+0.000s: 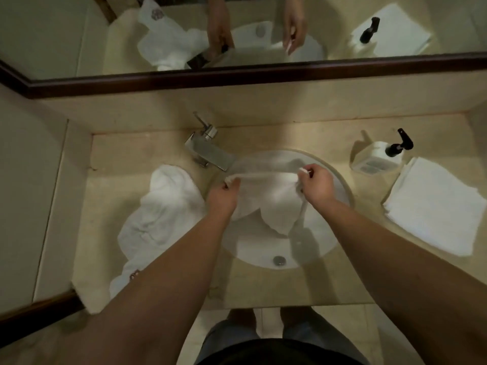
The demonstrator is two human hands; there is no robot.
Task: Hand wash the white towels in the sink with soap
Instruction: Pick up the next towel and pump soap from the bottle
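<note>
We hold a white hand towel (274, 204) stretched over the round white sink basin (266, 248), one top corner in each hand. Our left hand (222, 197) pinches the left corner between curled fingers and thumb, and our right hand (316, 184) grips the right corner in a closed fist, with a bit of hem sticking out above the knuckles. The top edge runs taut between the two hands, and the rest of the cloth hangs down in loose folds into the bowl, its lower tip above the basin floor and clear of the metal drain (279, 260) near the front rim. The chrome faucet (208, 151) stands on the beige stone counter (168, 151) at the back left, its flat spout reaching toward the basin; we see no clear stream from it, though the blur makes this hard to judge. To the left of the basin a crumpled pile of white towels (160, 214) lies on the counter, trailing toward the front edge. On the right, a white soap dispenser with a black pump (382, 156) sits near the back, and just beside it rests a neat stack of folded white towels (437, 206). The dark-framed mirror (237, 32) above reflects our hands and the towels.
</note>
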